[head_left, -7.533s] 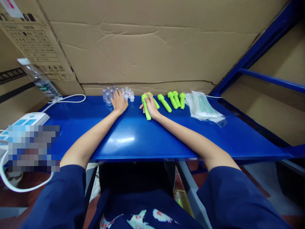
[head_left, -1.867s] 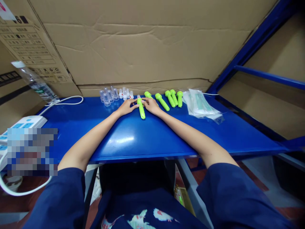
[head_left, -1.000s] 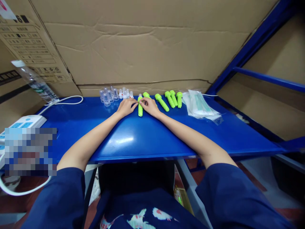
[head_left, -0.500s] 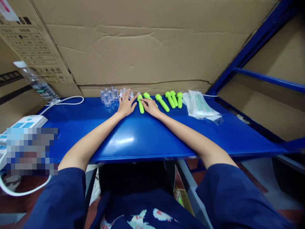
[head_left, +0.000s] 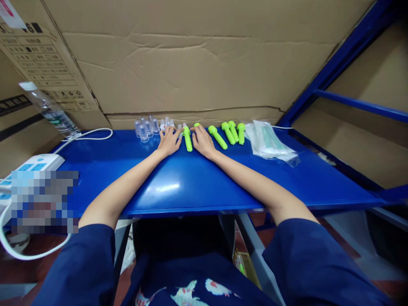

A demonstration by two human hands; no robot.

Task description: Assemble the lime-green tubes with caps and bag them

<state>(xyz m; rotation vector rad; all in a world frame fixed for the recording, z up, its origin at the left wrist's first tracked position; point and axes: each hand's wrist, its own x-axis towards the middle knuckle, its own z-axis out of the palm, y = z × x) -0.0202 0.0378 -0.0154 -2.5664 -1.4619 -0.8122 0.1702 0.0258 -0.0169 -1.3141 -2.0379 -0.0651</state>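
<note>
My left hand [head_left: 168, 141] lies flat on the blue table [head_left: 178, 178] with its fingers spread, the fingertips next to the small white caps [head_left: 167, 123]. A green pen-shaped piece [head_left: 188, 141] with a clear tip lies between my hands, and neither hand holds it. My right hand [head_left: 202, 141] rests with fingers stretched over another green piece [head_left: 196, 125], of which only the far end shows. Several more green pieces [head_left: 228, 132] lie in a row to the right.
Several clear cups [head_left: 145, 127] stand at the back left. Clear plastic bags [head_left: 268, 143] lie at the right. A water bottle [head_left: 47, 108], a white cable [head_left: 89, 135] and a power strip [head_left: 36, 162] are on the left. Cardboard [head_left: 197, 63] closes the back; a blue frame [head_left: 350, 106] stands at the right.
My right hand has left the capped green piece and moved back onto the green piece behind it. My left hand has drawn back slightly from the caps.
</note>
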